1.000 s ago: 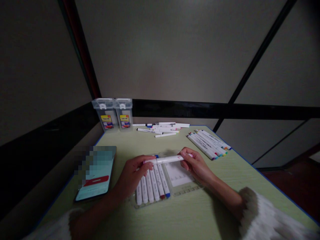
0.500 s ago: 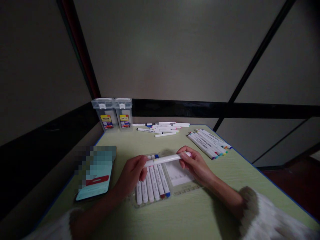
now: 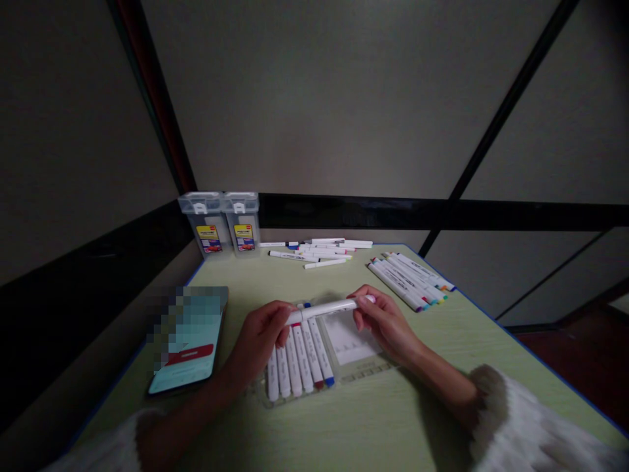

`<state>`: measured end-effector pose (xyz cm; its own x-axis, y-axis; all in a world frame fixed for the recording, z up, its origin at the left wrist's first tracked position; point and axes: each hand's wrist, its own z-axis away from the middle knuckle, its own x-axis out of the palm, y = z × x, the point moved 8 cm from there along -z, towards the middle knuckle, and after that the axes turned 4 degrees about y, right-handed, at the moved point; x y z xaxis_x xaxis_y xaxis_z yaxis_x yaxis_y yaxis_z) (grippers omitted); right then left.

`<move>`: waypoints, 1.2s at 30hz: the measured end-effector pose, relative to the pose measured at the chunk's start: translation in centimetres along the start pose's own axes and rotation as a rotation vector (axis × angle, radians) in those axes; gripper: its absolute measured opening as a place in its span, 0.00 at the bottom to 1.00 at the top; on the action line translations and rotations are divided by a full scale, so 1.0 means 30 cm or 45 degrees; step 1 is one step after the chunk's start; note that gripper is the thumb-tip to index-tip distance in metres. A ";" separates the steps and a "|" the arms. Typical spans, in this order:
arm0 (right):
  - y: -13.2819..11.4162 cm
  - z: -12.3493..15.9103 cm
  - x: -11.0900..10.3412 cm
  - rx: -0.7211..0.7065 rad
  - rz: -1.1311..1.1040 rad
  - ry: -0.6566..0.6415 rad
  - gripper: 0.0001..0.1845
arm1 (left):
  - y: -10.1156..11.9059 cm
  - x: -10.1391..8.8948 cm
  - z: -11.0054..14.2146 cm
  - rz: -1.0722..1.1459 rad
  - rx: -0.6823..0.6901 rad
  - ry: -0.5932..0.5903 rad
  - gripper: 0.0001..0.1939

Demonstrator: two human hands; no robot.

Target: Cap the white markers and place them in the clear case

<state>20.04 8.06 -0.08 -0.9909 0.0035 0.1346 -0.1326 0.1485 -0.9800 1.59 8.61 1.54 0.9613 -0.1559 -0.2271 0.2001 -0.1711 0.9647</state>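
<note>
Smooth plastic held marker (image 3: pixel 324 309), clear plastic boxes (image 3: pixel 207 226), fluffy cloth sleeves (image 3: pixel 523 423), glossy wall band (image 3: pixel 339 212)

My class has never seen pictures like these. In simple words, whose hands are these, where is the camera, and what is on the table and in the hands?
There is no machine here: one person works with bare hands. Every picture comes from a camera worn on that person's head, looking forward and down.

The left hand and right hand hold a white marker between them, one at each end. Beneath it, a row of markers lies in a clear case on the table.

To the left lies a phone, part of it pixelated. Two clear boxes with lids stand at the far left, loose markers lie along the far edge, and another group of markers lies to the right.
</note>
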 end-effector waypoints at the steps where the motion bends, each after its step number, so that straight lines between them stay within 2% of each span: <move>1: 0.002 -0.001 -0.002 -0.003 0.010 0.007 0.14 | 0.004 0.001 -0.001 0.016 0.021 -0.005 0.13; 6: 0.010 -0.002 -0.014 0.005 0.057 0.046 0.17 | 0.015 -0.002 -0.001 0.047 0.064 0.006 0.08; 12: 0.019 -0.003 -0.020 0.007 0.113 0.056 0.20 | 0.028 0.003 0.006 0.025 0.079 -0.021 0.08; 20: 0.029 0.005 -0.007 0.010 0.186 -0.020 0.23 | 0.033 0.001 0.006 0.046 0.096 -0.040 0.16; 26: 0.029 0.009 -0.002 0.019 0.234 -0.046 0.26 | 0.020 0.014 0.013 0.026 0.086 -0.114 0.22; 36: 0.041 0.017 0.005 0.088 0.221 -0.058 0.26 | 0.000 -0.004 0.003 -0.126 0.005 -0.020 0.24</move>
<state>19.72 7.74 -1.33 -0.9989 -0.0221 -0.0422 0.0403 0.0809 -0.9959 1.46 8.54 1.56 0.9337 -0.1530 -0.3237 0.2936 -0.1901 0.9368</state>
